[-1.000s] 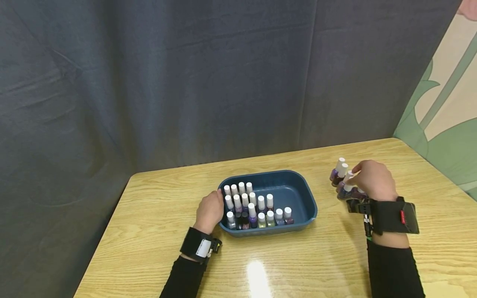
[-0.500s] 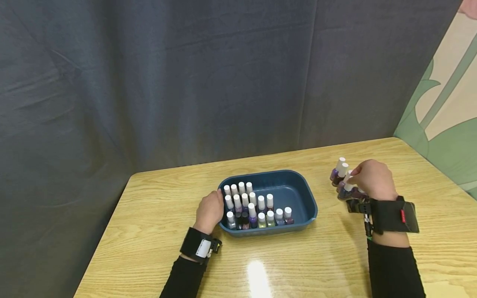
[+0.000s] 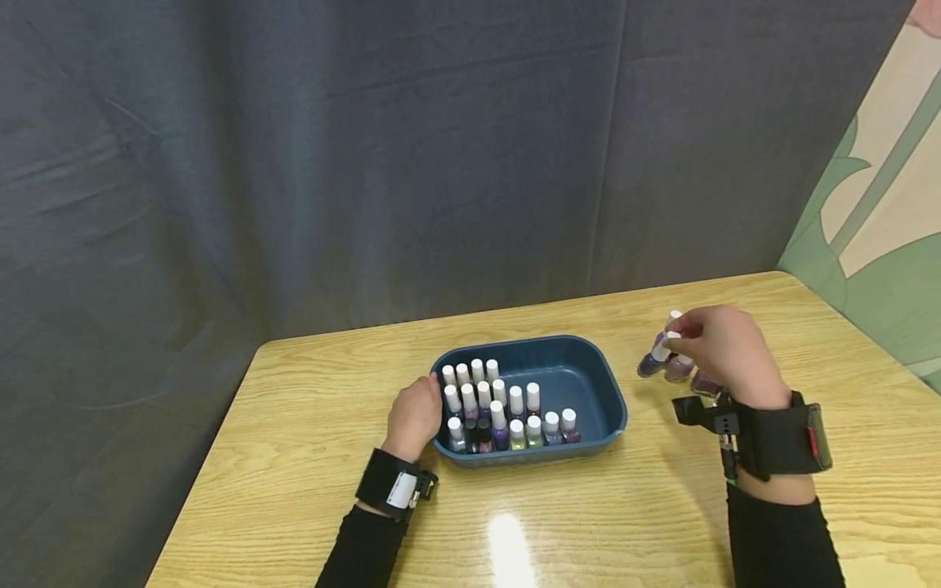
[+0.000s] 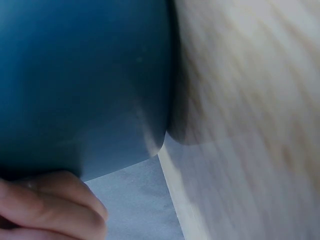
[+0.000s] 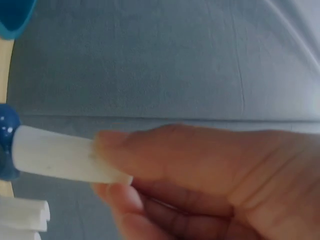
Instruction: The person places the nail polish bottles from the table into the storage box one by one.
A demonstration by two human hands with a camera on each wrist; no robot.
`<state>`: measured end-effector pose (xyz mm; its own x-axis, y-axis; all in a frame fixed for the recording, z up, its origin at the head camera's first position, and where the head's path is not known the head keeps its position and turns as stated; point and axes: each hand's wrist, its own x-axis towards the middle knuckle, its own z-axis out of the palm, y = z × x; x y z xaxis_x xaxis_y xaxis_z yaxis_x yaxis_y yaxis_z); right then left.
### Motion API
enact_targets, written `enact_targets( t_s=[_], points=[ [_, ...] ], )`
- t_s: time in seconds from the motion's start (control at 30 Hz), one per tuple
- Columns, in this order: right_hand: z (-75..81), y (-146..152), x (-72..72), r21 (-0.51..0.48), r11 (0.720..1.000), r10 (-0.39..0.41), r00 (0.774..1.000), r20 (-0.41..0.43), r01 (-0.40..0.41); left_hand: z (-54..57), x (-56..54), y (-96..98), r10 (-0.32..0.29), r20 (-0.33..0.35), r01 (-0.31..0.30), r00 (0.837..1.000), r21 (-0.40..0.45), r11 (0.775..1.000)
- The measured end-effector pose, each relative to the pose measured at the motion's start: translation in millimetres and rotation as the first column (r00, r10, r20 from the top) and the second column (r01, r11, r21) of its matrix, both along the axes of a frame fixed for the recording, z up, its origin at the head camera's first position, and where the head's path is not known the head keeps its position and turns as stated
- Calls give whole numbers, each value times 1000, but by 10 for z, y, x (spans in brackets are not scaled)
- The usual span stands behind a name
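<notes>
My right hand (image 3: 731, 347) pinches the white cap of a dark blue nail polish bottle (image 3: 651, 363) between thumb and fingertips. In the right wrist view the bottle's blue glass (image 5: 8, 142) shows at the left edge, below its long white cap (image 5: 55, 154). More nail polish bottles stand around that hand, among them a mauve one (image 3: 678, 369) and a dark purple one (image 3: 706, 384) partly under the palm. My left hand (image 3: 414, 416) grips the left end of a dark blue plastic tray (image 3: 515, 460), its curled fingers (image 4: 65, 205) at the rim.
Inside the tray, several nail polish bottles (image 3: 498, 429) stand upright in rows, mostly white-capped, two with black caps. Bare tray floor (image 3: 569, 384) shows at its right. All this is on a wooden table (image 3: 309, 425), with a grey curtain (image 3: 456, 163) behind and a patterned cloth (image 3: 882, 237) at right.
My right hand has lifted the dark blue nail polish bottle from the group and moved it slightly left, toward the tray. The left hand and the tray have stayed put.
</notes>
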<state>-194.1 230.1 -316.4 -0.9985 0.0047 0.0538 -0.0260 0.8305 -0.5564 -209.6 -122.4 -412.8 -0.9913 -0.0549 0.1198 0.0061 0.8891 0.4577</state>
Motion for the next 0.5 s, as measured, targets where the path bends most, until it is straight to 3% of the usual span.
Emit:
enact_targets(
  t_s=[0.17, 0.5],
  points=[
    [11, -92, 14, -74, 997, 16, 1000, 15, -15, -5, -6, -5, -1, 8, 1, 1000, -3, 1000],
    [7, -218, 6, -17, 998, 58, 984, -167, -62, 12, 3, 11, 4, 20, -4, 1000, 14, 1000]
  ],
)
